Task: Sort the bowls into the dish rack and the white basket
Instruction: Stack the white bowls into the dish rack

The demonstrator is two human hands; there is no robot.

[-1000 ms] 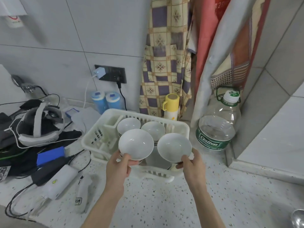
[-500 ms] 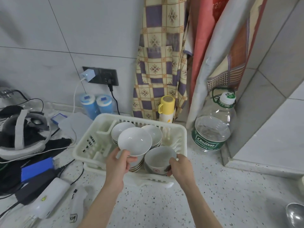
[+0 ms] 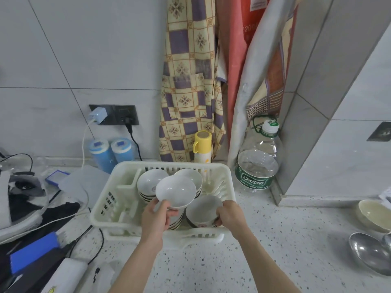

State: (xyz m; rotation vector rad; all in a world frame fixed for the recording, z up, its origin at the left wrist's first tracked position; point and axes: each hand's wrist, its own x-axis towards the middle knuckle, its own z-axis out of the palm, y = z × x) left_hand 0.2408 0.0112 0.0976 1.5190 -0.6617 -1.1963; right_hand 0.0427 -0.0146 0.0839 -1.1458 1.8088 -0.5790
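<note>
Toward the back edge of the speckled worktop [image 3: 243, 261] stands the white basket [image 3: 124, 193], its far rim near the wall. Left hand [image 3: 155, 218] pinches the near rim of a white bowl [image 3: 175, 192], thumb over the lip, fingers under; bowl is tilted and held above the stacks, clear of them. Judgement: tilt lets it slide onto a stack without knocking the rims. Right hand [image 3: 229, 214] grips the right edge of a second bowl [image 3: 203, 210], which sits low in the basket's near right corner; whether it already rests on the bottom I cannot tell. Two bowl stacks [image 3: 148, 182] fill the far middle of the basket, touching each other, nested to save room. A third stack shows partly under the left hand. Outside the basket, at the worktop's right edge, a cream bowl [image 3: 374, 214] and a metal ladle [image 3: 368, 252] lie unsorted. Water bottle [image 3: 257, 163] stands just beside the basket's far right corner. No separate dish rack identified.
</note>
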